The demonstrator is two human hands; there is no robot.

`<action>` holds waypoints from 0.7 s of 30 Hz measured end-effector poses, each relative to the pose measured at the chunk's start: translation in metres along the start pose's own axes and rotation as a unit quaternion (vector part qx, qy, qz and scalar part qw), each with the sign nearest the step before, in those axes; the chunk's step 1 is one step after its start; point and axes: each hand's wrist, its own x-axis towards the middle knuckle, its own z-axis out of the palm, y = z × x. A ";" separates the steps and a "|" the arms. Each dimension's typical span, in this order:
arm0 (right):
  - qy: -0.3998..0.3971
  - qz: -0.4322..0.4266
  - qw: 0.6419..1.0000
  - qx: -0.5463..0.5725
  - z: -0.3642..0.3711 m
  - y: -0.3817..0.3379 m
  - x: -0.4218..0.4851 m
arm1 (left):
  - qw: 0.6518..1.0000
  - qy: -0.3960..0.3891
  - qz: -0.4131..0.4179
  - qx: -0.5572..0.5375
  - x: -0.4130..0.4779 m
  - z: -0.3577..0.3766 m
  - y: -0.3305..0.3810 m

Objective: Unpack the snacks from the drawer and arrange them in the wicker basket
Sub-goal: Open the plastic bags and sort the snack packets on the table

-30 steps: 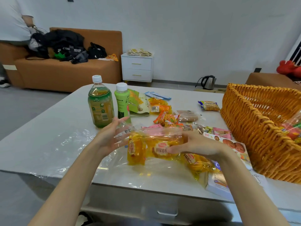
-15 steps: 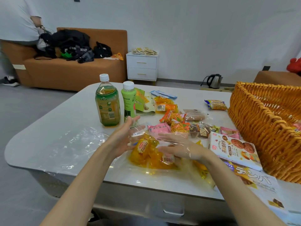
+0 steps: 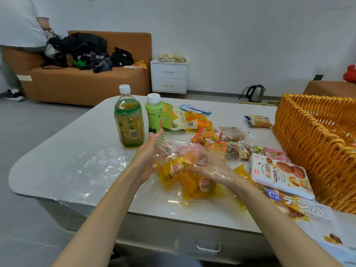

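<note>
Since half a second ago our right hand (image 3: 210, 168) has slid further inside the clear plastic bag (image 3: 107, 170), and the yellow snack packets (image 3: 194, 182) have bunched a little closer beneath it, while our left hand (image 3: 152, 151) has lifted slightly at the bag's mouth. The right hand lies under the film with fingers curled loosely around the packets, though we cannot tell whether it truly grips one. The left hand is spread, fingers apart, touching the film rather than clamped on it. The packets rest on the white table (image 3: 57, 151), near its front edge, well short of the wicker basket (image 3: 312, 151) at the right. Just beside them lie a biscuit box (image 3: 279, 174) and a scatter of small wrapped snacks (image 3: 210, 135); two bottles (image 3: 129, 120) stand behind. We judge the task only partly done: the drawer's contents appear mostly out, the basket's visible part shows little inside, and nearly everything has yet to be arranged.
</note>
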 end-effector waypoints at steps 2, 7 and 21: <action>-0.017 -0.009 0.996 -0.090 -0.002 0.001 -0.006 | 1.000 0.002 0.000 0.010 0.000 0.000 -0.001; -0.119 0.021 0.989 -0.081 -0.012 -0.021 -0.016 | 0.999 0.028 0.010 0.032 0.002 0.001 -0.001; -0.164 0.070 0.982 -0.067 -0.034 0.004 -0.021 | 0.998 0.054 -0.009 0.022 0.005 -0.006 0.000</action>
